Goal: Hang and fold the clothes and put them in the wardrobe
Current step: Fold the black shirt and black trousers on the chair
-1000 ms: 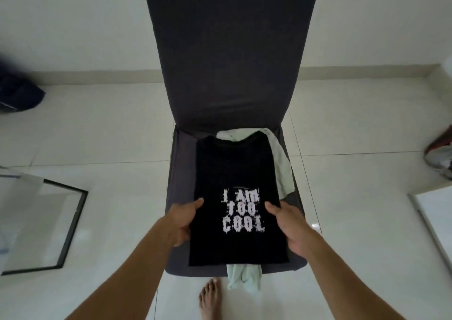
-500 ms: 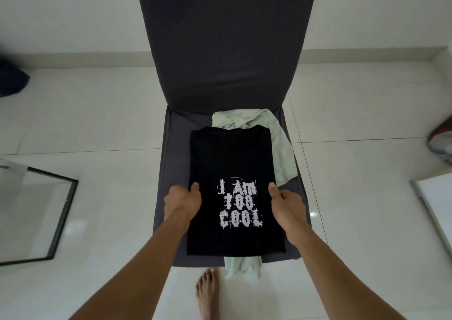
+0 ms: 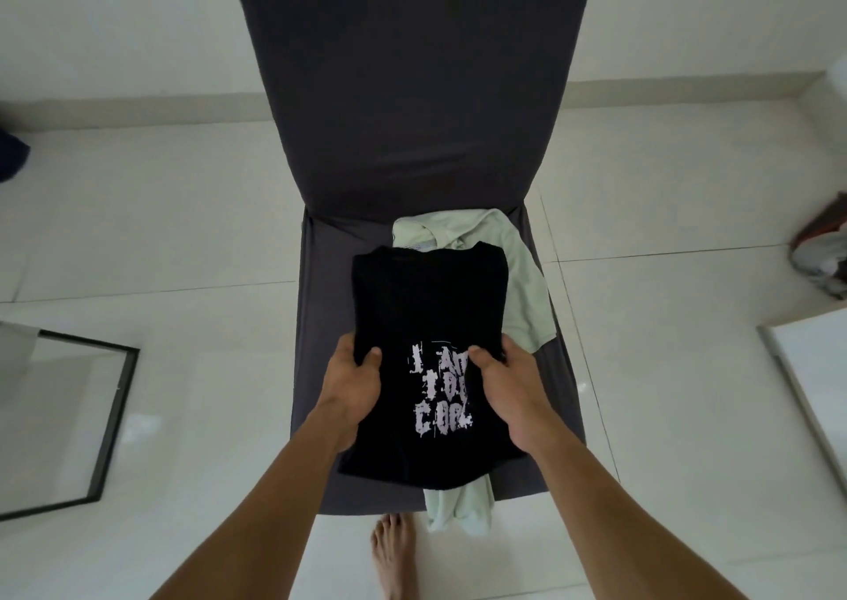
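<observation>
black T-shirt (image 3: pixel 428 306) – folded, on chair seat (image 3: pixel 321 324) over pale green garment (image 3: pixel 522 287) | left hand (image 3: pixel 353 379) and right hand (image 3: pixel 508 384) clamp its side edges, thumbs on top | soft, light, floppy – support under both edges so folds hold

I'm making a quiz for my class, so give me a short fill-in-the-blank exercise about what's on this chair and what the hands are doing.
1. The left hand and right hand both grip the ____ T-shirt.
2. The shirt's print reads "I AM TOO ____".
3. Under it on the chair lies a pale ____ garment.
4. A bare ____ shows on the floor below the seat.

Missing words: black; cool; green; foot
</observation>
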{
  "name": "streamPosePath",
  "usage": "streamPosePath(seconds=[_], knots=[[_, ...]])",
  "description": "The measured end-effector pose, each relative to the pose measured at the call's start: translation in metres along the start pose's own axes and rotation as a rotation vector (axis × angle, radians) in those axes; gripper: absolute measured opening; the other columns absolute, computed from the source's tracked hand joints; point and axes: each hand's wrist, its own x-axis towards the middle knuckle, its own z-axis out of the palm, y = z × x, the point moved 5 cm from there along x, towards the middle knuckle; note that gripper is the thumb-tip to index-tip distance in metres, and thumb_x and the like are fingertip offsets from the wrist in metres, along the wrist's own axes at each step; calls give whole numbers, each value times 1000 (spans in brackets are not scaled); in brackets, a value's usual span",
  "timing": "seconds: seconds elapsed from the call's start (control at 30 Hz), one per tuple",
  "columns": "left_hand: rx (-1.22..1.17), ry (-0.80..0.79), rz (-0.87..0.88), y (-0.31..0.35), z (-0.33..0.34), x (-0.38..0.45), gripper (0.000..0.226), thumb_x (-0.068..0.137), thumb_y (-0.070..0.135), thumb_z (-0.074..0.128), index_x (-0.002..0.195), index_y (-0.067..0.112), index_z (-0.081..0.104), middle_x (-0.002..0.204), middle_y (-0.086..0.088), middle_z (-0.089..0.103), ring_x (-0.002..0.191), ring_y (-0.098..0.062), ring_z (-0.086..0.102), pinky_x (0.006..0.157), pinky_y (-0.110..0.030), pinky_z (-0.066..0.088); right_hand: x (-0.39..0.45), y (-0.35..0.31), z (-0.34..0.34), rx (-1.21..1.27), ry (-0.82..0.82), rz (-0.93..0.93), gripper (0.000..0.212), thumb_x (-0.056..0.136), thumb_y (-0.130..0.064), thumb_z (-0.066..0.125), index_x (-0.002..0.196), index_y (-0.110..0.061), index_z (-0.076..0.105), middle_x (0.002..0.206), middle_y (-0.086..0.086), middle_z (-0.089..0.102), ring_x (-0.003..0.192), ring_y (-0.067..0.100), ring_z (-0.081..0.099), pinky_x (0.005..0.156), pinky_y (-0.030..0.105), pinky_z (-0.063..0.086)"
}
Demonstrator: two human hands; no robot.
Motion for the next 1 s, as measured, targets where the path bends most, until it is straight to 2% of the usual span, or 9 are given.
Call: streamPosePath(seconds=[0.13,0.3,0.47,0.57,0.67,0.73,0.8,0.9,1.0], knots=[[-37,-42,2,43,-1,-22,27,104,19,45,128,30,51,111,-4,68,97,-23,70,84,-43,60,-15,-32,-8,-8,5,16,32,97,-16,55,109,-44,67,103,-11,75,101,13,70,97,43,55],[61,-128,39,118,1,-72,29,103,16,47,129,28,54,111,-6,70,98,-25,70,87,-45,59,-66,-98,-36,76,-9,73,33,99,-13,51,123,-31,66,105,-3,75,99,18,70,95,43,56],[174,-238,150,198,38,-158,30,102,14,49,121,35,57,109,-5,71,96,-23,70,87,-44,59,-146,-162,-103,156,65,38,34,100,-11,49,125,-29,64,104,3,75,94,22,72,91,43,57],[255,-317,265,235,86,-228,28,101,13,51,118,35,58,111,-4,70,97,-20,69,89,-41,57,-209,-180,-169,232,158,-2,37,99,-11,49,128,-28,61,105,5,74,94,23,72,89,42,58],[319,-405,387,257,145,-302,25,102,10,49,119,25,57,95,3,67,82,-10,65,58,-19,53,-276,-184,-235,315,246,-47,36,97,-9,49,126,-27,61,104,6,73,92,22,72,81,36,58],[370,-481,430,259,187,-356,25,102,9,48,121,23,56,91,3,65,77,-8,64,49,-13,48,-325,-175,-282,373,323,-68,35,97,-10,50,125,-28,60,102,6,73,89,21,72,74,33,57],[406,-576,459,252,228,-414,22,102,10,49,120,20,58,95,-2,68,79,-12,67,55,-18,53,-376,-158,-327,414,396,-99,35,95,-11,51,125,-27,60,101,5,74,89,21,73,77,35,59],[476,-733,488,226,296,-510,19,101,16,50,116,18,62,102,-9,72,87,-22,72,67,-31,57,-463,-117,-399,483,546,-140,31,94,-18,54,122,-28,62,104,4,74,92,21,73,89,43,58],[535,-888,477,179,360,-607,22,101,20,47,112,18,66,104,-14,73,92,-30,73,85,-48,59,-553,-63,-462,573,696,-178,25,95,-30,54,117,-28,65,106,1,75,96,19,73,93,43,57]])
